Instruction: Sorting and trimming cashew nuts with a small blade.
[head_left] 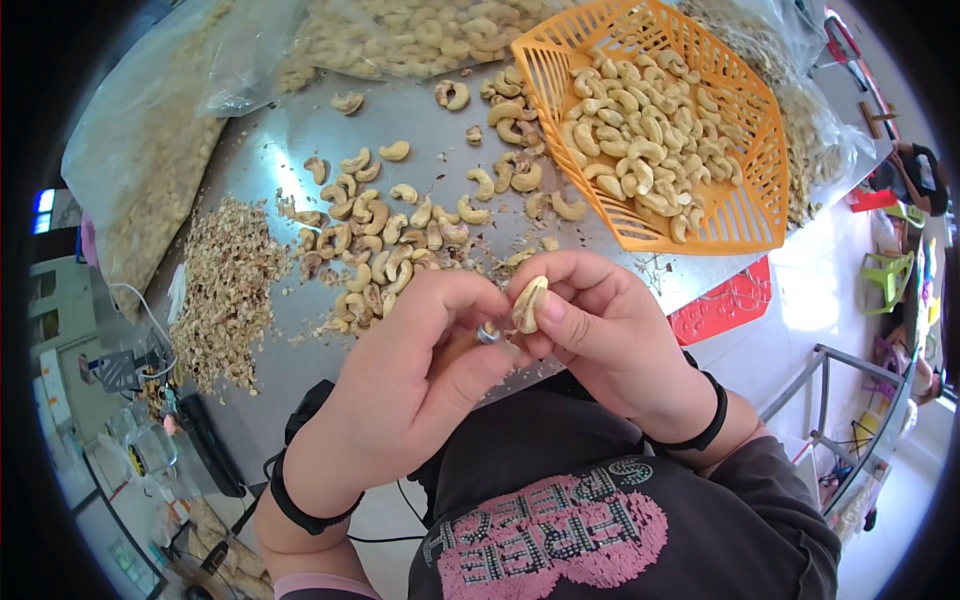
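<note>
A pale cashew nut (529, 306) with a brown patch is pinched between the thumb and fingers of my right hand (622, 335). Close beside it, my left hand (410, 365) is curled round a small tool with a round metal end (488, 332); most of the tool is hidden in the fingers. Just beyond my hands, loose cashews (375, 225), some with brown skin on them, lie scattered over the metal table (270, 135). An orange slotted plastic basket (755, 215) at the far right holds many pale cashews (645, 140).
To the left is a heap of skin flakes (228, 290). Clear plastic bags of cashews stand at the far left (150, 150) and far edge (400, 35); another bag (815, 150) sits behind the basket. A red crate (725, 305) is below the table's right edge.
</note>
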